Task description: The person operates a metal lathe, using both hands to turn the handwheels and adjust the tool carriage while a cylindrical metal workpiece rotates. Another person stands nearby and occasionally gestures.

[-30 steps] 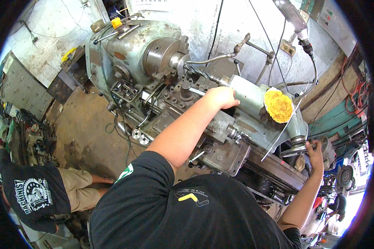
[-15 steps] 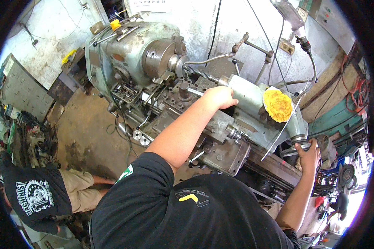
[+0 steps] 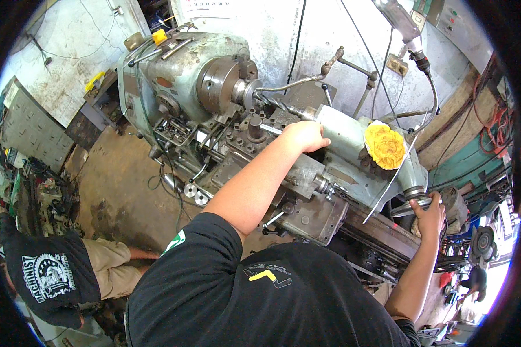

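Toward the right, my right hand (image 3: 429,216) is closed round the rim of a metal handwheel (image 3: 410,207) at the end of the lathe's tailstock (image 3: 344,130). My left hand (image 3: 305,137) is curled beside the tailstock's front end, its thumb sticking out to the right. Its fingertips are hidden, and I cannot make out what they grip. A metal lever from the tool post (image 3: 256,127) runs toward that hand. A twist drill (image 3: 276,104) reaches from the tailstock to a round metal workpiece (image 3: 246,91) held in the chuck (image 3: 219,85).
A crumpled yellow cloth (image 3: 385,146) lies on the tailstock, with a thin rod (image 3: 391,185) slanting beside it. A bent pipe (image 3: 298,84) ends near the workpiece. A work lamp (image 3: 398,23) hangs above. Another person (image 3: 49,272) is at lower left.
Both hands keep their places on the lathe. The whole view has shifted very slightly.
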Motion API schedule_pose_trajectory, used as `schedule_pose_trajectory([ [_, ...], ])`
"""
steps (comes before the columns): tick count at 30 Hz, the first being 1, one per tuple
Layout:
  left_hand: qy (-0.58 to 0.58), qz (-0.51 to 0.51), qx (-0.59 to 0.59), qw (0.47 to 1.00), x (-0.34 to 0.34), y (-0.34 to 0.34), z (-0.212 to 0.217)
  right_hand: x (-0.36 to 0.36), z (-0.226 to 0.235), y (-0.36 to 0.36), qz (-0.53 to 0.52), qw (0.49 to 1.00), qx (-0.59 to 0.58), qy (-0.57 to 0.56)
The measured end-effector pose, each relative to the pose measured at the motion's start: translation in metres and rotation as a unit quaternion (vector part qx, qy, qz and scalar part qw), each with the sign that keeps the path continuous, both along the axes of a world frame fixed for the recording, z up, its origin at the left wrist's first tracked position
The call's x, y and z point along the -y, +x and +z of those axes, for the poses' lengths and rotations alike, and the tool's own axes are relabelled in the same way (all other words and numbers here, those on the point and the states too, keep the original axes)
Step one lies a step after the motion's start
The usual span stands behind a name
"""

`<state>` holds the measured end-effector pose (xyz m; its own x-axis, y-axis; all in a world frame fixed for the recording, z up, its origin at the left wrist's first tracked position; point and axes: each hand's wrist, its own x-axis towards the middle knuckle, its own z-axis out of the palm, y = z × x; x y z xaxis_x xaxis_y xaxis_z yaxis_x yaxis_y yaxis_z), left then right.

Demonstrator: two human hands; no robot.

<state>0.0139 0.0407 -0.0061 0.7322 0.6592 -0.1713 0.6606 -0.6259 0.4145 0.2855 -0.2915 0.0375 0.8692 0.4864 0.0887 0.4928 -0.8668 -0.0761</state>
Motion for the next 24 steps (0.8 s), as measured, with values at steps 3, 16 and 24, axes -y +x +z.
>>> schedule_pose_trajectory([
  [3, -0.001, 0.002, 0.000, 1.000, 0.001, -0.001, 0.001, 0.000, -0.001, 0.000, 0.001, 1.000, 0.007, 0.003],
  [16, -0.001, 0.016, 0.002, 1.000, 0.004, -0.002, 0.004, -0.016, -0.027, -0.056, -0.026, 0.988, 0.144, -0.058],
  [24, 0.007, 0.009, 0.012, 1.000, 0.004, -0.003, 0.003, -0.015, -0.034, -0.063, -0.020, 0.988, 0.143, -0.059],
])
